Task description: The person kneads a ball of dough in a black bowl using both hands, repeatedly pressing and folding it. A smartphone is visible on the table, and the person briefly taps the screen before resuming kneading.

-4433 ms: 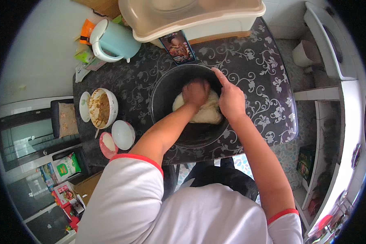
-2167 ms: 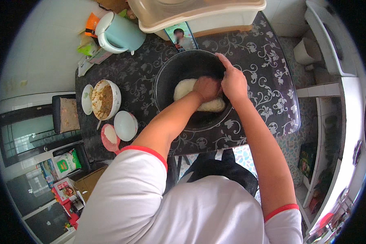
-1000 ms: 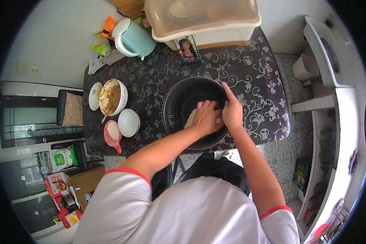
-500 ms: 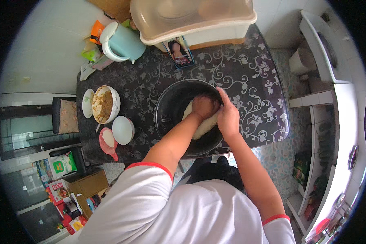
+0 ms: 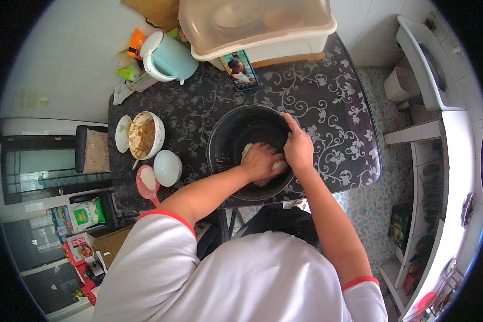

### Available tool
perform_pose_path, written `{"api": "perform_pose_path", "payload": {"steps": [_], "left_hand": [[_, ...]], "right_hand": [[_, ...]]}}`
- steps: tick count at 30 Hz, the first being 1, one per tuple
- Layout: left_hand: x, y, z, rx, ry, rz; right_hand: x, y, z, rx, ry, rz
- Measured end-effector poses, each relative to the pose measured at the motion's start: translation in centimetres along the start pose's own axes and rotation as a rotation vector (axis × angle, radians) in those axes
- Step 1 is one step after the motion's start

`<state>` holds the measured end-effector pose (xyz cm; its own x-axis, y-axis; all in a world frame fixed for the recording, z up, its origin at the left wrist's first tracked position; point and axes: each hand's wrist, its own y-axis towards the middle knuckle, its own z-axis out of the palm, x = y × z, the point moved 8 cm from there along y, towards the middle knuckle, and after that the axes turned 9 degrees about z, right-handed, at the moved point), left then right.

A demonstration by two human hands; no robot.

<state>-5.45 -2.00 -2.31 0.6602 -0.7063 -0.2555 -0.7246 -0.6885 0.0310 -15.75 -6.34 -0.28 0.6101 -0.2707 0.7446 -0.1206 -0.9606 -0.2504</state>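
Observation:
A deep black pot [image 5: 236,126] stands near the table's front edge, with a lump of whitish dough [image 5: 278,165] low in it. My left hand [image 5: 260,160] reaches down into the pot and lies over the dough, fingers bent around its top; much of the dough is hidden beneath. On the pot's right side, my right hand [image 5: 299,148] grips the rim, with the thumb side toward the far edge.
Left of the pot are a bowl of brown filling [image 5: 153,140], a small white bowl [image 5: 167,168] and a pink scoop with white powder [image 5: 147,178]. Behind stand a pale blue jug [image 5: 173,58], a phone [image 5: 240,71] and a lidded plastic bin [image 5: 290,45].
My left hand has drawn back from the pot's far right toward its middle, and its elbow has swung out left. The dough looks more bunched under it. My right hand stays on the rim.

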Motion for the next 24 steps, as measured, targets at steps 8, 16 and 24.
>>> {"api": "perform_pose_path", "payload": {"steps": [8, 16, 24], "left_hand": [[4.2, 2.1, 3.4, -0.064, -0.209, -0.21], [7.5, 5.0, 3.6, -0.103, -0.164, -0.32], [7.4, 3.7, 4.1, 0.132, -0.398, -0.282]], "right_hand": [[0.2, -0.3, -0.2, 0.001, 0.066, -0.066], [0.2, 0.4, -0.6, -0.04, 0.04, -0.062], [-0.1, 0.9, -0.4, -0.061, 0.039, -0.005]]}}
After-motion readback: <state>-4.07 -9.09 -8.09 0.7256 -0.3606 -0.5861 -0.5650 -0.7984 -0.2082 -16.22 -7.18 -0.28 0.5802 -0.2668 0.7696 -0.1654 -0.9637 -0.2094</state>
